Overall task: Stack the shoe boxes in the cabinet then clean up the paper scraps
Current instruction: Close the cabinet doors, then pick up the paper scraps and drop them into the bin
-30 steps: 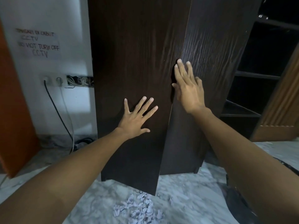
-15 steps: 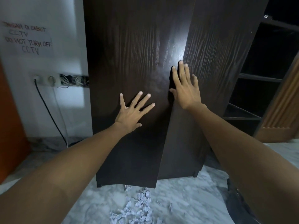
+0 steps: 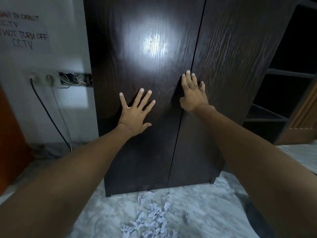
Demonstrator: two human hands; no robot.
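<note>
My left hand (image 3: 136,114) flat, fingers spread, on left cabinet door (image 3: 140,66). My right hand (image 3: 193,93) flat, fingers together, at inner edge of right cabinet door (image 3: 240,66), beside seam. Both hold nothing. Doors look closed; shoe boxes not visible, presumably inside. Paper scraps (image 3: 151,219) heaped on marble floor (image 3: 214,212), just before cabinet base, uncleaned. Risks: fingertips near seam could get pinched; hard push may rock cabinet; stepping forward would scatter scraps.
</note>
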